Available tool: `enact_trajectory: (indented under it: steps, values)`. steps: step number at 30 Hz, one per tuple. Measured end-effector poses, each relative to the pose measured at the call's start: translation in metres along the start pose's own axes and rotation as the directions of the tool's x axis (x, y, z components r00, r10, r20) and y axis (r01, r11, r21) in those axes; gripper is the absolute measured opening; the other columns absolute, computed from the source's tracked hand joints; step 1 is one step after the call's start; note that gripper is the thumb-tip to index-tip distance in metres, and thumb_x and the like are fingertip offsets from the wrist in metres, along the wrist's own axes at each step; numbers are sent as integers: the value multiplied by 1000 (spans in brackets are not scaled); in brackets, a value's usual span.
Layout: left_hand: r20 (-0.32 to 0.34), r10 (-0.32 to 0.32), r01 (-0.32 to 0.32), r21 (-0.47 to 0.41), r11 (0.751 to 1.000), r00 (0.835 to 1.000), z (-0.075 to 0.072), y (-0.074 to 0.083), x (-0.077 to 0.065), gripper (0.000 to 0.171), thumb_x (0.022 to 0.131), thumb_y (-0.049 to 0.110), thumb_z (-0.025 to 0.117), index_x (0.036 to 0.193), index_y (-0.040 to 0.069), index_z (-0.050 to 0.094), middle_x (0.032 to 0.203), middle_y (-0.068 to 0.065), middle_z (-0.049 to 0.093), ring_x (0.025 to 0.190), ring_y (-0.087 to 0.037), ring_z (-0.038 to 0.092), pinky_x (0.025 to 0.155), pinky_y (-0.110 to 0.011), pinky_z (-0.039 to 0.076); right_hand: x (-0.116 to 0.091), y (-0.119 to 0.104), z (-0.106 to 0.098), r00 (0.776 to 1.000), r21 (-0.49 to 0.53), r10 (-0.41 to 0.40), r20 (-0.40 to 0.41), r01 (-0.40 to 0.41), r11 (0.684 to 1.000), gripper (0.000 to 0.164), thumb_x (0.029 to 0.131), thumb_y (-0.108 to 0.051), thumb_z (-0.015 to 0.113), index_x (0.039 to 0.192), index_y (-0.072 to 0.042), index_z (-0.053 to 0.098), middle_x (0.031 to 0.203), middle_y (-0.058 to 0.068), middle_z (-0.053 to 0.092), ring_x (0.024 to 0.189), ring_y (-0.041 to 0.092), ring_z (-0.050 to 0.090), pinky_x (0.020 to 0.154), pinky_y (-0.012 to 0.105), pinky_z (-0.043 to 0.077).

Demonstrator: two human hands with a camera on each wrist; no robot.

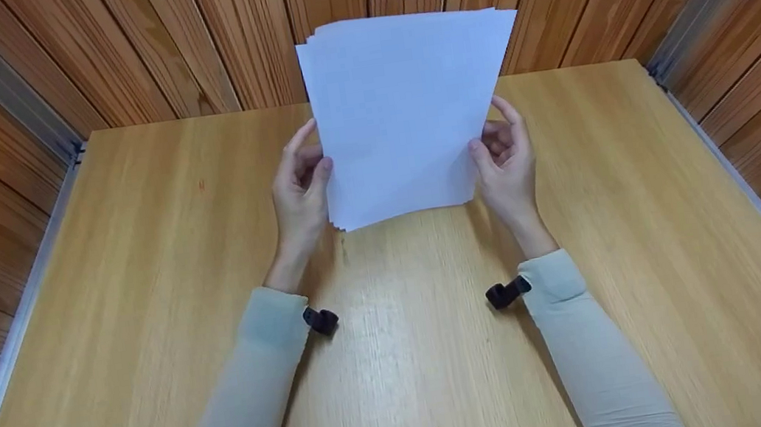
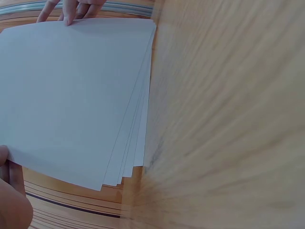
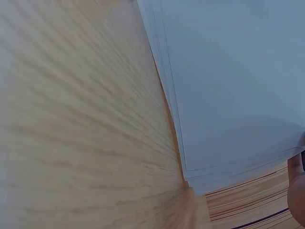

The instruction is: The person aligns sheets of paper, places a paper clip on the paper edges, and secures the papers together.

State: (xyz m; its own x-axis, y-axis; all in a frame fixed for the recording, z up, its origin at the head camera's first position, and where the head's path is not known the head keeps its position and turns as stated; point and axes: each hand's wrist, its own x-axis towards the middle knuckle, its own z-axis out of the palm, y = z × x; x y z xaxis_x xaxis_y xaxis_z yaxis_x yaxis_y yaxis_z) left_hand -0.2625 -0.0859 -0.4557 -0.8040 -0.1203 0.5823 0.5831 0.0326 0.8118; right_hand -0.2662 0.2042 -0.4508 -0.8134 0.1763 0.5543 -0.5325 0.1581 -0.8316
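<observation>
A stack of white paper sheets (image 1: 404, 113) is held up between both hands, tilted toward the head camera. Its sheets are slightly fanned, with uneven corners at top and bottom; the staggered edges of the paper (image 2: 71, 95) show clearly in the left wrist view. My left hand (image 1: 301, 191) grips the left side, thumb on the front and fingers behind. On the opposite side my right hand (image 1: 509, 162) holds the edge the same way, thumb in front. In the right wrist view the lower edge of the sheets (image 3: 238, 95) runs close over the tabletop.
The wooden table (image 1: 401, 359) spreads under both forearms. Wood-plank walls (image 1: 249, 23) stand behind it and on both sides, with metal rails (image 1: 27, 293) along the side edges. A small black camera sits on each wrist (image 1: 322, 321).
</observation>
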Motion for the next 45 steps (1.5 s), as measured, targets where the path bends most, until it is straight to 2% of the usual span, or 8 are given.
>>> enact_trajectory:
  steps: [19,29,37,45]
  values:
    - [14,-14,15,-17,1000,1000,-1,1,0,52,103,-7,60,152,8,55,114,-8,74,104,-24,68,88,-32,53,1,0,0,1000,15,14,-5,-14,1000,52,104,6,59,153,-6,49,111,8,65,99,22,61,83,28,48]
    - [7,-32,31,17,999,999,-2,2,0,48,105,2,63,152,6,55,107,-10,71,96,-19,65,84,-30,52,2,-2,0,1000,11,14,-3,-14,1000,49,105,5,58,152,-6,53,112,6,66,95,22,60,81,28,46]
    - [-1,-32,32,43,999,999,-1,2,-1,45,106,3,64,150,7,57,107,-9,71,97,-19,66,86,-30,53,-1,-1,-2,1000,-15,8,0,-8,1000,48,105,4,59,152,-7,53,111,4,66,93,21,58,80,28,46]
    - [-13,-28,29,51,998,1000,0,3,-2,45,105,4,66,149,9,59,108,-7,73,99,-20,68,88,-31,54,-2,0,-1,1000,-4,-4,-15,3,1000,49,102,6,63,149,-4,52,109,5,65,93,23,65,81,28,52]
